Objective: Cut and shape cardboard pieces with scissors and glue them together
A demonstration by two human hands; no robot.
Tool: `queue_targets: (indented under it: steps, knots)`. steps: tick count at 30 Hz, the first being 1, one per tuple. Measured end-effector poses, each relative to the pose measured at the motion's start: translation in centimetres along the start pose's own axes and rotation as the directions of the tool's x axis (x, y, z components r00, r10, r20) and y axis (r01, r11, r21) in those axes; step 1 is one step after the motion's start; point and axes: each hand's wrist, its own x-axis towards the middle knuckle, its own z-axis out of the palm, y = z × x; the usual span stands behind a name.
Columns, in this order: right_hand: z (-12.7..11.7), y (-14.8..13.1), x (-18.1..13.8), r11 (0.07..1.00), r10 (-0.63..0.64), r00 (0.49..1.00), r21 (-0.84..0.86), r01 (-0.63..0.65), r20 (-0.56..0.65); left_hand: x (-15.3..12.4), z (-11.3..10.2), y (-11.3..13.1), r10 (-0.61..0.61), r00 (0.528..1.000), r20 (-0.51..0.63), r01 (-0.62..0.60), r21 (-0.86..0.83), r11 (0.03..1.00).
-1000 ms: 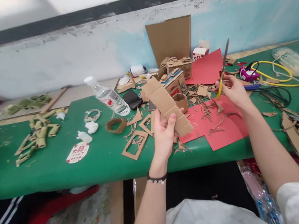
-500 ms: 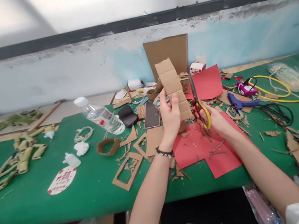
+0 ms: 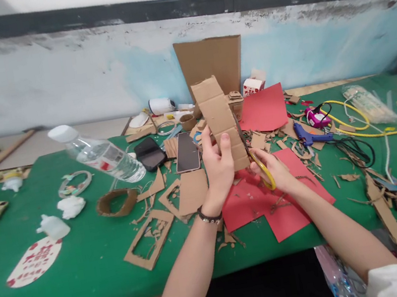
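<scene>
My left hand [image 3: 219,165] is closed around a creased strip of cardboard [image 3: 219,116], thumb on the near face, holding it upright above the table. In my right hand [image 3: 273,171] is a pair of scissors [image 3: 264,170] with yellow handles. Their dark blades point up and lie along the strip's right edge; whether they bite into it I cannot tell. Below both hands lie red paper sheets [image 3: 287,215] strewn with scraps. A smartphone [image 3: 187,151] and a flat cardboard piece [image 3: 193,192] are left of my left hand.
A tilted water bottle [image 3: 104,157], a cardboard ring [image 3: 117,203] and a cut-out cardboard frame [image 3: 149,239] are on the left. To the right are a blue glue gun [image 3: 311,134], cables and a bag of sticks [image 3: 367,103]. A cardboard sheet [image 3: 210,64] leans on the wall.
The scissors have moved from beside the cardboard strip to its right edge, and their handles have tilted. My view has shifted right and down.
</scene>
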Motion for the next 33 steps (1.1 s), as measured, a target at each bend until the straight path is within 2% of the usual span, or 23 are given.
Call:
queue_targets:
  steps: [5, 9, 13, 20, 26, 30, 33]
  knots:
    - [0.3, -0.1, -0.3, 0.998, -0.043, 0.999, -0.048, 0.042, -0.022, -0.6, 0.0, 0.0, -0.011, 0.998, 0.054, 0.011, 0.005, 1.000]
    - [0.4, 0.4, -0.5, 0.995, -0.048, 0.995, -0.092, 0.040, -0.084, -0.8, 0.2, -0.2, -0.046, 0.994, 0.096, 0.045, 0.016, 0.999]
    - [0.6, 0.8, -0.6, 0.993, -0.030, 0.990, -0.117, 0.014, -0.137, -0.9, 0.4, -0.4, -0.036, 0.995, 0.093, 0.033, 0.024, 0.999]
    - [1.0, 1.1, -0.9, 0.986, -0.074, 0.981, -0.161, 0.045, -0.179, -1.1, 0.7, -0.4, -0.011, 0.996, 0.085, 0.008, 0.030, 1.000]
    - [1.3, 1.7, -1.0, 0.998, -0.006, 0.995, -0.056, 0.000, -0.099, -1.5, 0.9, -0.7, -0.024, 0.996, 0.090, 0.024, 0.002, 1.000]
    - [1.0, 0.6, -0.6, 0.995, -0.039, 0.980, -0.097, 0.021, -0.197, -2.2, 1.2, -1.3, -0.067, 0.992, 0.108, 0.062, 0.047, 0.997]
    - [0.7, 0.5, -0.5, 0.991, -0.046, 0.977, -0.129, 0.020, -0.209, -2.2, 1.2, -1.3, -0.070, 0.992, 0.109, 0.063, 0.065, 0.996]
